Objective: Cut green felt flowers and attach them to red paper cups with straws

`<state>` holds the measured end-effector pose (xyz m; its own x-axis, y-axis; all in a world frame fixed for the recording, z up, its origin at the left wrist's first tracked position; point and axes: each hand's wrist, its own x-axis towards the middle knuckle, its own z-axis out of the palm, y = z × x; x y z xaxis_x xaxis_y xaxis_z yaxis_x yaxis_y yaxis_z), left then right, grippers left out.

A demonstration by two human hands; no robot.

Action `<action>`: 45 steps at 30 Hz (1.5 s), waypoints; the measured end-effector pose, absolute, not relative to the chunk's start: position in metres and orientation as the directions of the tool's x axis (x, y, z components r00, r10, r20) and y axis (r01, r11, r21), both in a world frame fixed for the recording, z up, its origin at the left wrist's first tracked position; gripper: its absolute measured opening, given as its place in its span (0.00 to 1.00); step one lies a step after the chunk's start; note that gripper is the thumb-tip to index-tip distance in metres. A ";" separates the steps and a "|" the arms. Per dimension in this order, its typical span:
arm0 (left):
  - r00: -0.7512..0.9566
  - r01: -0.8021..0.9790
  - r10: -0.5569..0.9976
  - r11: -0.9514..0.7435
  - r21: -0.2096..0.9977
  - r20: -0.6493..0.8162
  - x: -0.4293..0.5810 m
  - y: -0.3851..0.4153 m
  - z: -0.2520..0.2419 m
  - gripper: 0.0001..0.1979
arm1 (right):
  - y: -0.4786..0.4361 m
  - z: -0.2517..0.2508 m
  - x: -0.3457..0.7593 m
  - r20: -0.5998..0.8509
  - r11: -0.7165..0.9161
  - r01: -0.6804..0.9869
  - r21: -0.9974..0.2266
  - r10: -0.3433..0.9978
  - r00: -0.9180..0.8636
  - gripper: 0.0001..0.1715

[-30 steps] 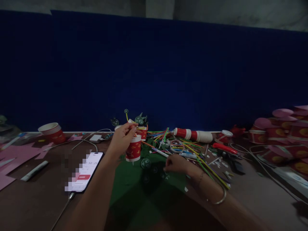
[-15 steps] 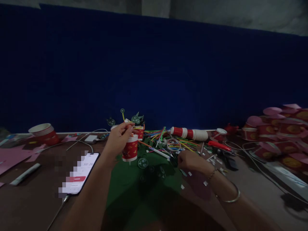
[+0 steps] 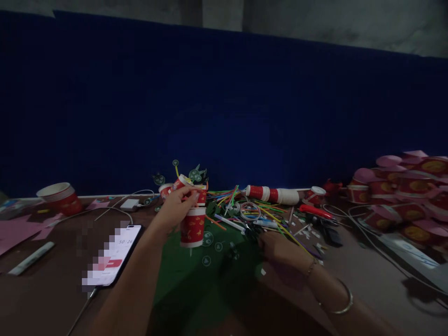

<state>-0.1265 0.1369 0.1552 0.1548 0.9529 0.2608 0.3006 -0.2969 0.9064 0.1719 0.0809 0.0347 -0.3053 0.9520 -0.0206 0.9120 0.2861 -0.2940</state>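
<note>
On the table (image 3: 52, 289), left hand (image 3: 175, 210) fingers hold a red cup (image 3: 192, 228) near straws (image 3: 231, 198); right hand (image 3: 280, 247) fingers unclear.

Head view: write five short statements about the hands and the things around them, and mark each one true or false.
1. The left hand holds a red paper cup over the green sheet. True.
2. The phone lies to the right of the green sheet. False: it lies to the left of it, with its screen lit.
3. The right hand is low, close to the coloured straws. True.
4. The bangle is on the left wrist. False: it is on the right wrist.
5. The stack of cups at the back lies on its side. True.
</note>
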 end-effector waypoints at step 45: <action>0.302 0.340 0.949 -0.022 0.940 -0.087 -0.094 0.148 0.074 0.11 | 0.147 0.051 0.163 0.242 0.146 0.865 -0.479 0.970 -0.030 0.13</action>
<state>-0.0937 0.1475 0.0739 0.3023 0.9492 -0.0871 0.3396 -0.0218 0.9403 0.1633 0.1470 0.0509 -0.0299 0.9698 0.2421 0.8653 0.1464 -0.4794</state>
